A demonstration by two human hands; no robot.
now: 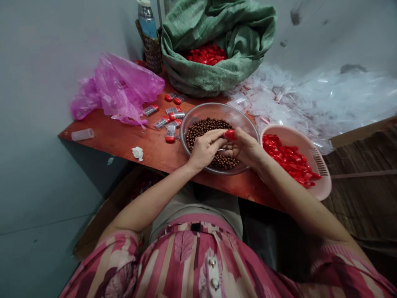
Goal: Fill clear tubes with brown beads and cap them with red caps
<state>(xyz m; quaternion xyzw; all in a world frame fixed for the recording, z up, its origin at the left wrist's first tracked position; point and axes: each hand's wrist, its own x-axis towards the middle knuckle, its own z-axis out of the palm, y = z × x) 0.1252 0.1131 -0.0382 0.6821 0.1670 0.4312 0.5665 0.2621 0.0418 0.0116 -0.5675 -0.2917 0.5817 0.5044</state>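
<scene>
My left hand (203, 150) and my right hand (248, 150) meet above a clear round bowl (218, 108) of shiny brown beads (204, 127). A red plastic cap (230, 134) is pinched by my right thumb and fingers. The fingers of my left hand are closed right beside the cap, touching or nearly so. A small glint shows between the hands, but what my left fingers hold is hidden. To the left of the bowl lie several small clear containers with red caps (170, 133) and dark contents.
A pink basket (324, 188) of red caps stands right of the bowl. Behind are a green sack (198, 80) of red pieces and a heap of clear plastic pieces (288, 95). A magenta bag (124, 89), a clear tube (82, 134) and a bottle (147, 22) are left.
</scene>
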